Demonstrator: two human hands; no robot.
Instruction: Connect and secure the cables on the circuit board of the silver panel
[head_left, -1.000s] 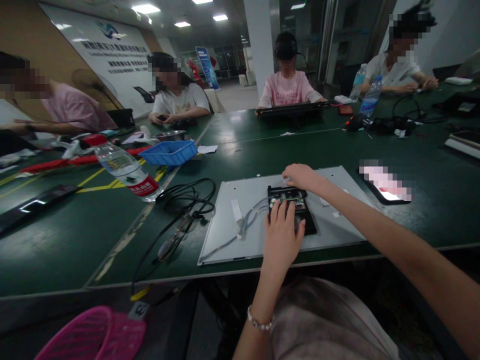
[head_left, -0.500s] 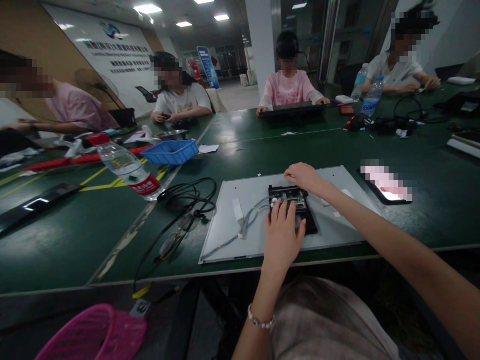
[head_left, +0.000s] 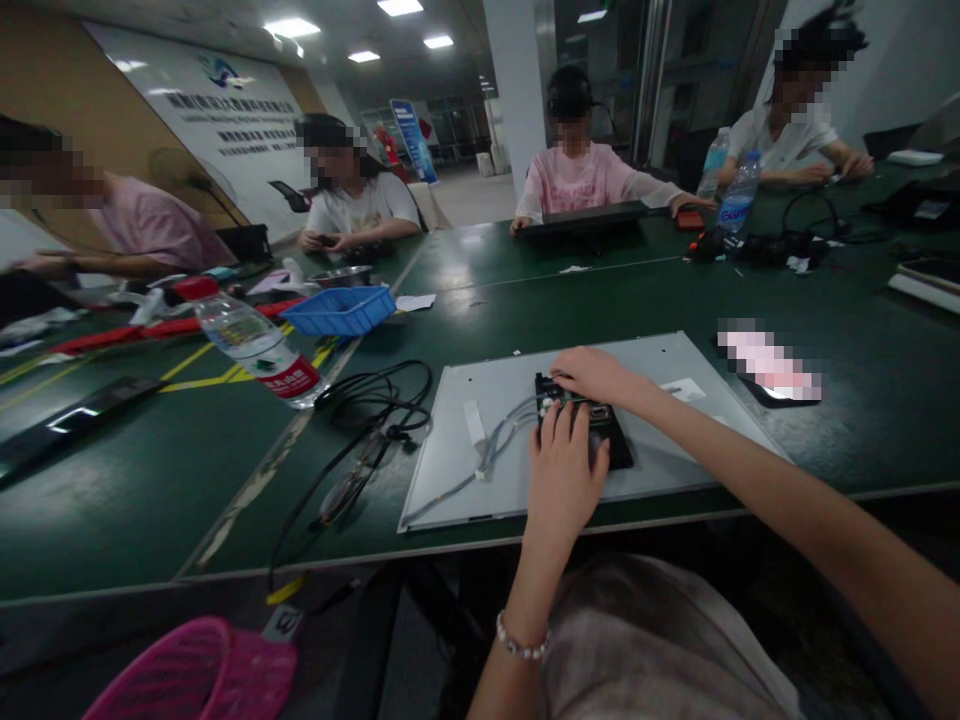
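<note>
A flat silver-grey panel [head_left: 465,480] lies near the table's front edge. On it sits a black frame [head_left: 619,450] with a circuit board, and grey cables [head_left: 499,440] run from its left side across the panel. My left hand [head_left: 564,455] rests on the frame's near left part, fingers spread and palm down. At the frame's far edge is my right hand [head_left: 600,375], its fingers bent down over the board's upper part; whatever lies under its fingertips is hidden.
Left of the panel lie coiled black cables [head_left: 382,400], a water bottle [head_left: 259,345] and a blue tray [head_left: 341,310]. A phone [head_left: 780,375] is at the right. Several people sit around the green table [head_left: 480,310]. A pink basket [head_left: 195,670] stands below the edge.
My right hand has shifted slightly left and nearer over the board. My left hand has stayed in place. Across the table, a person's hand has reached out toward the red box by the bottles.
</note>
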